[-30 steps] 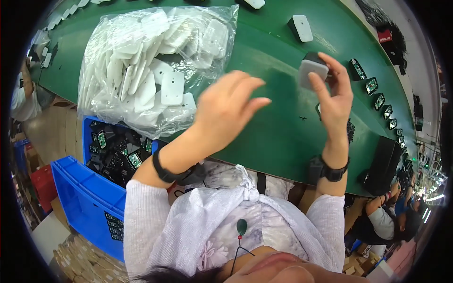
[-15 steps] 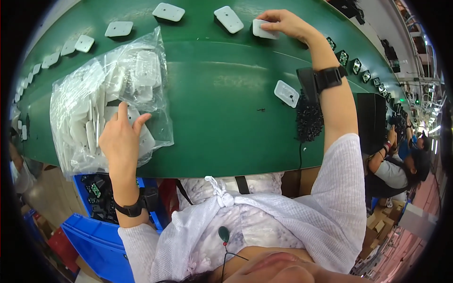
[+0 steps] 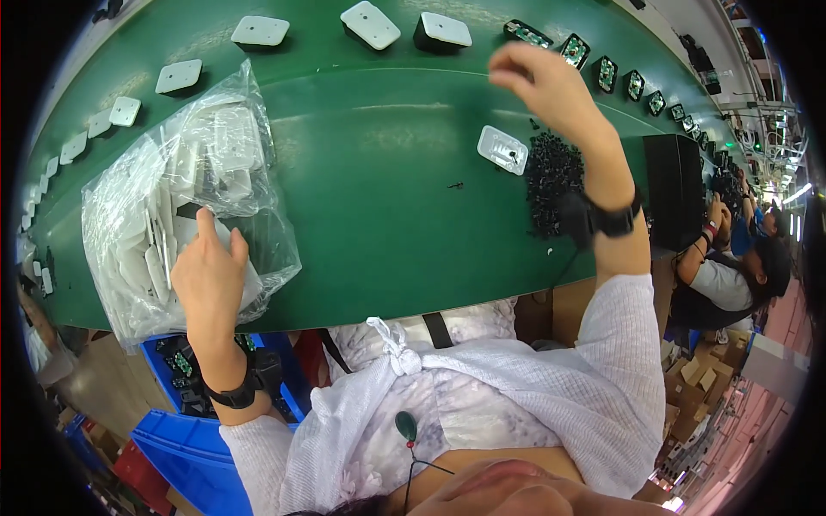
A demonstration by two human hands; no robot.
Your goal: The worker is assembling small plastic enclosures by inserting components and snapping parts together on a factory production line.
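Observation:
My left hand (image 3: 209,279) rests over the open mouth of a clear plastic bag (image 3: 280,258), thumb and index finger spread on the white plastic covers (image 3: 146,236) inside; its other fingers are partly hidden. Raised over the table at the right, my right hand (image 3: 555,90) has its thumb and fingers curved apart with nothing between them. Left of that hand stands a black case with a white cover (image 3: 446,30). Beyond the fingers lies an open black case with a green circuit board (image 3: 527,34). A white tray with small dark pieces (image 3: 503,150) sits below the right hand.
A pile of small black parts (image 3: 552,185) lies by my right wrist, beside a black box (image 3: 673,193). White-covered cases (image 3: 261,31) line the far left; open cases (image 3: 607,75) line the right. Blue bins (image 3: 194,447) stand below the table. People sit far right (image 3: 731,288).
My right hand has let go of the white-covered case and drawn back from it. The row of cases now appears farther left. My left hand stays at the bag.

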